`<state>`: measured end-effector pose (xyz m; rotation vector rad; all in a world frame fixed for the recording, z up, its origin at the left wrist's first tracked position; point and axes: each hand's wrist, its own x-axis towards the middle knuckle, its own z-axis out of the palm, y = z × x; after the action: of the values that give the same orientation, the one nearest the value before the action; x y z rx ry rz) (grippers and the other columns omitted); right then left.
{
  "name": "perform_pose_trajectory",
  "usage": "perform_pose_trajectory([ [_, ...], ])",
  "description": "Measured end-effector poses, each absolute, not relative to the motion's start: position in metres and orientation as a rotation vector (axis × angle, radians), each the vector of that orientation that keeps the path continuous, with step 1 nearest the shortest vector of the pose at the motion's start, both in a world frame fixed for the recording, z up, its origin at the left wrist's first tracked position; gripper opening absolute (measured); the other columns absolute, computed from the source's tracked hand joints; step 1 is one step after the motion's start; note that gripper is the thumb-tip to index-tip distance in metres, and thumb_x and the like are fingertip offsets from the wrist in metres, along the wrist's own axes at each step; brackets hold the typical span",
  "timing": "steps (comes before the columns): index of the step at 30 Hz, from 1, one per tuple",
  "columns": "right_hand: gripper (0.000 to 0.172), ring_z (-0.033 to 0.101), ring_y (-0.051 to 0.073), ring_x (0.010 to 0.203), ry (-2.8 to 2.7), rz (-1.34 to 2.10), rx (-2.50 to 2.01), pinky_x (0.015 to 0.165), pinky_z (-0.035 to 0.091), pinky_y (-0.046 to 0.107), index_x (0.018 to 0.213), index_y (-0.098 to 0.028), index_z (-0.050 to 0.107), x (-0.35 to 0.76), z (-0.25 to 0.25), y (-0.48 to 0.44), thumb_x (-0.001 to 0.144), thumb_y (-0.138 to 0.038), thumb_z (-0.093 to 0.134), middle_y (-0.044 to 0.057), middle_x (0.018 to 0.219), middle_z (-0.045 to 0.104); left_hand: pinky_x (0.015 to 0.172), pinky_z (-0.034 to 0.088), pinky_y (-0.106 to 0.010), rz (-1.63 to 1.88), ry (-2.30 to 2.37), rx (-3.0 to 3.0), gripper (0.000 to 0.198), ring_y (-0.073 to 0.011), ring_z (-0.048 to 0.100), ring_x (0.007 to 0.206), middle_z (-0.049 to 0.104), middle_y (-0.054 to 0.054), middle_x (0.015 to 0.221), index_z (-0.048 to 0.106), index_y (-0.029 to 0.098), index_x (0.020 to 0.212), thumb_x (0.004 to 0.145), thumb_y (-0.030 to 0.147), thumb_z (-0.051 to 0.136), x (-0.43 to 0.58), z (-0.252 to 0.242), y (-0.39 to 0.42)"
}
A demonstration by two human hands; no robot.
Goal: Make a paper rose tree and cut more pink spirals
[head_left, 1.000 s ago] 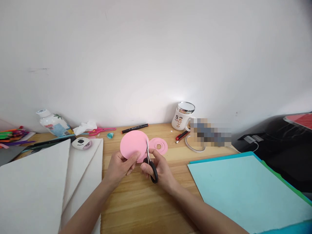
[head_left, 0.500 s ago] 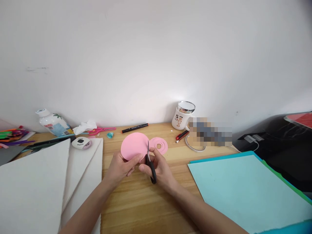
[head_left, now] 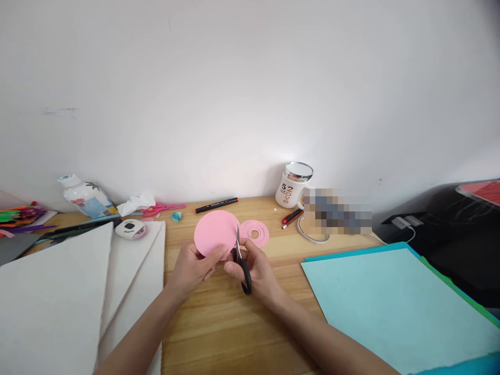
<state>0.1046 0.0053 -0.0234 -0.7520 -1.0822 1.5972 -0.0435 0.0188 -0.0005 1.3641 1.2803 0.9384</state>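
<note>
My left hand (head_left: 199,264) pinches a round pink paper disc (head_left: 216,233) at its lower edge, thumb on top. In my right hand (head_left: 255,268) is a pair of scissors (head_left: 246,276) with black handles, its blades pointing away from me and meeting the disc's right edge. How far the blades are apart is hard to make out. Just behind the scissors, flat on the wooden desk (head_left: 234,333), lies a pink paper spiral or set of rings (head_left: 261,233) with a hole in the middle.
A black marker (head_left: 216,205), pink scissors (head_left: 162,209) and a white mug (head_left: 292,190) stand or lie along the wall. White sheets (head_left: 50,302) with a correction-tape-like dispenser (head_left: 133,229) are at left. Light blue paper (head_left: 390,307) covers the right. A bottle (head_left: 88,198) leans far left.
The disc has tilted up very slightly, and the scissors in my right hand have shifted a touch to the right. Everything else looks the same.
</note>
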Motion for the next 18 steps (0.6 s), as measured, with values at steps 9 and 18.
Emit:
perform_pose_trajectory([
  [9, 0.052, 0.046, 0.009, 0.059, -1.072, 1.581, -0.732, 0.057, 0.037, 0.021, 0.091, -0.019, 0.049, 0.1046, -0.0222, 0.0054, 0.057, -0.035, 0.085, -0.005, 0.065, 0.054, 0.038, 0.020, -0.020, 0.934, 1.283, 1.378, 0.042, -0.0043, 0.028, 0.034, 0.033, 0.007, 0.034, 0.045, 0.016, 0.047, 0.073, 0.044, 0.062, -0.0442, -0.0021, 0.0201],
  [18, 0.049, 0.047, 0.010, 0.063, -1.085, 1.563, -0.729, 0.059, 0.038, 0.021, 0.086, -0.018, 0.048, 0.1047, -0.0245, 0.0053, 0.057, -0.036, 0.084, -0.004, 0.068, 0.055, 0.038, 0.022, -0.020, 0.926, 1.288, 1.391, 0.040, -0.0048, 0.028, 0.035, 0.033, 0.007, 0.034, 0.046, 0.016, 0.048, 0.071, 0.043, 0.063, -0.0429, 0.0011, 0.0184],
])
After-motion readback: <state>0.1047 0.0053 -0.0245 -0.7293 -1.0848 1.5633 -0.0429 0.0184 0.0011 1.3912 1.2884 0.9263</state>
